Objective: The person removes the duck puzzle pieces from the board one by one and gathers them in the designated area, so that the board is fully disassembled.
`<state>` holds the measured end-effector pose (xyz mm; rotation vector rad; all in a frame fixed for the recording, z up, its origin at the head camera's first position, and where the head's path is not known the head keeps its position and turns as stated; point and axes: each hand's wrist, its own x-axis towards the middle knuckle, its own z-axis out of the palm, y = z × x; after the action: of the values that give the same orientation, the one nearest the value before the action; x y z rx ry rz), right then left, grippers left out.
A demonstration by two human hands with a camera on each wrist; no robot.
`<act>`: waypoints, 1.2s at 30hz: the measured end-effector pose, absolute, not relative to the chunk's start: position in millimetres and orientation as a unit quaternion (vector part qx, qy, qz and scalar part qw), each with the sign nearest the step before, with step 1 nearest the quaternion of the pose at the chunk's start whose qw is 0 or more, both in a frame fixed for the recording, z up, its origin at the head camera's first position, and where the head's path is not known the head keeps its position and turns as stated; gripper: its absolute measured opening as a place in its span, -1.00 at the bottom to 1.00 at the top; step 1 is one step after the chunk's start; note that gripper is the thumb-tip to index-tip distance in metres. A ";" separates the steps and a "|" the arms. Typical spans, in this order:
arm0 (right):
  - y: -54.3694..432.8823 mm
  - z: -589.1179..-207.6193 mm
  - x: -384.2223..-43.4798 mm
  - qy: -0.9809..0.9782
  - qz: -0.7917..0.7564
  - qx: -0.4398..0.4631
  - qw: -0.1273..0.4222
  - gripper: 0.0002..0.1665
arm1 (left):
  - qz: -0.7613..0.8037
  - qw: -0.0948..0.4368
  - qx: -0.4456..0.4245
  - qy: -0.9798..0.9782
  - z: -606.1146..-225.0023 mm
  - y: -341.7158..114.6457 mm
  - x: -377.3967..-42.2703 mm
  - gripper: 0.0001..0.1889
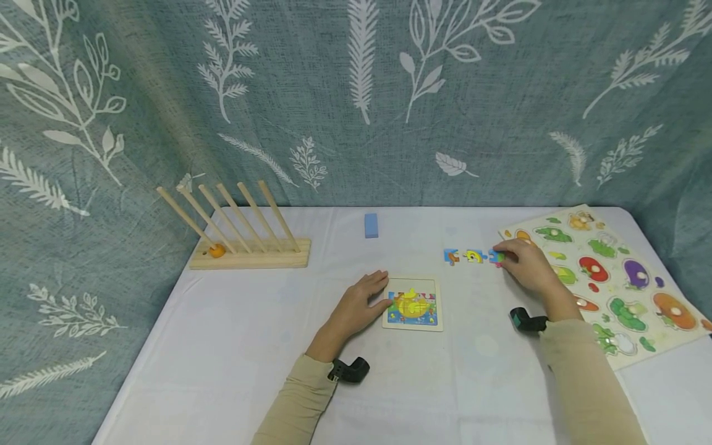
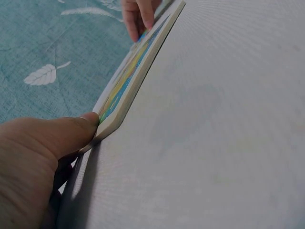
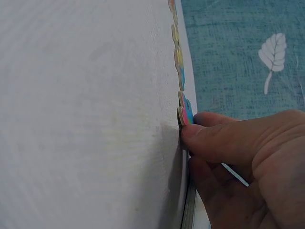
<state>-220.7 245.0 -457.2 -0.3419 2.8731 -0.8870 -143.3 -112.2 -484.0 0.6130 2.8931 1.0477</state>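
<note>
A square wooden jigsaw tray (image 1: pixel 413 328) lies on the white table, its lower part filled with a yellow and blue picture. The left hand (image 1: pixel 358 306) rests at the tray's left side, fingers extended near the top corner; in the left wrist view its thumb (image 2: pixel 78 133) touches the rim. To the right, the right hand (image 1: pixel 523 262) pinches a blue, green and pink puzzle piece (image 1: pixel 494 256) between thumb and fingers. Left of it, in a row, lie a yellow puzzle piece (image 1: pixel 474 256) and a blue and brown puzzle piece (image 1: pixel 452 256).
A wooden stand (image 1: pixel 250 262) with upright rods and an orange bead (image 1: pixel 217 250) is at the left. A blue block (image 1: pixel 371 225) lies near the back edge. At right, a vegetable peg board (image 1: pixel 603 296) extends beside the right forearm. A patterned curtain (image 1: pixel 334 105) hangs behind.
</note>
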 end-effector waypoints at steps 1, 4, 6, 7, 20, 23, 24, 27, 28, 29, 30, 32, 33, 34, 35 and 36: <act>244.6 -457.6 -220.9 0.949 -0.290 -0.112 0.056 -0.60 | 0.333 0.001 0.195 0.922 -484.0 -112.2 -143.3 -0.44; 244.0 -458.2 -221.1 0.950 -0.286 -0.112 0.054 -0.60 | 0.336 0.004 0.194 0.922 -483.9 -112.2 -143.1 -0.44; 244.0 -458.0 -220.3 0.950 -0.288 -0.111 0.054 -0.59 | 0.340 0.010 0.191 0.921 -483.8 -112.0 -142.7 -0.44; 244.1 -457.8 -219.9 0.949 -0.289 -0.110 0.054 -0.59 | 0.341 0.013 0.190 0.921 -483.7 -112.0 -142.5 -0.44; 221.5 -451.2 -198.1 0.932 -0.339 -0.123 0.020 -0.50 | 0.333 0.017 0.196 0.922 -483.1 -112.6 -143.0 -0.43; 210.6 -452.0 -192.5 0.927 -0.350 -0.135 0.015 -0.50 | 0.325 0.026 0.200 0.924 -481.2 -113.4 -143.8 -0.41; 206.7 -452.4 -190.9 0.925 -0.353 -0.139 0.014 -0.50 | 0.323 0.030 0.202 0.924 -480.4 -113.9 -144.0 -0.41; 193.6 -454.4 -186.7 0.916 -0.366 -0.163 0.014 -0.50 | 0.315 0.045 0.209 0.925 -478.6 -115.9 -143.0 -0.39; 189.3 -455.3 -185.3 0.912 -0.373 -0.171 0.014 -0.50 | 0.314 0.047 0.214 0.924 -478.4 -116.4 -142.1 -0.39; 185.1 -456.3 -184.0 0.908 -0.379 -0.178 0.016 -0.49 | 0.314 0.050 0.218 0.923 -478.0 -117.1 -140.8 -0.39; 181.1 -457.3 -182.8 0.904 -0.385 -0.185 0.019 -0.49 | 0.314 0.052 0.223 0.921 -477.7 -117.7 -139.5 -0.39; 173.6 -458.9 -180.9 0.897 -0.396 -0.195 0.025 -0.50 | 0.313 0.055 0.232 0.919 -477.2 -118.9 -135.9 -0.39; 170.1 -459.3 -180.0 0.893 -0.402 -0.200 0.028 -0.50 | 0.313 0.056 0.234 0.919 -477.3 -119.4 -134.0 -0.39; 166.3 -460.0 -179.2 0.890 -0.406 -0.206 0.029 -0.51 | 0.316 0.058 0.237 0.917 -477.4 -120.2 -131.5 -0.39; 162.6 -460.4 -178.2 0.888 -0.409 -0.209 0.031 -0.51 | 0.317 0.060 0.239 0.916 -477.7 -120.9 -129.2 -0.39; 158.7 -460.5 -177.2 0.885 -0.413 -0.213 0.032 -0.52 | 0.318 0.060 0.242 0.915 -478.2 -121.3 -127.3 -0.40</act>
<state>-177.2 158.7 -460.5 -0.6559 2.7243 -1.2704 -127.3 -121.3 -478.2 0.7318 2.7691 0.9611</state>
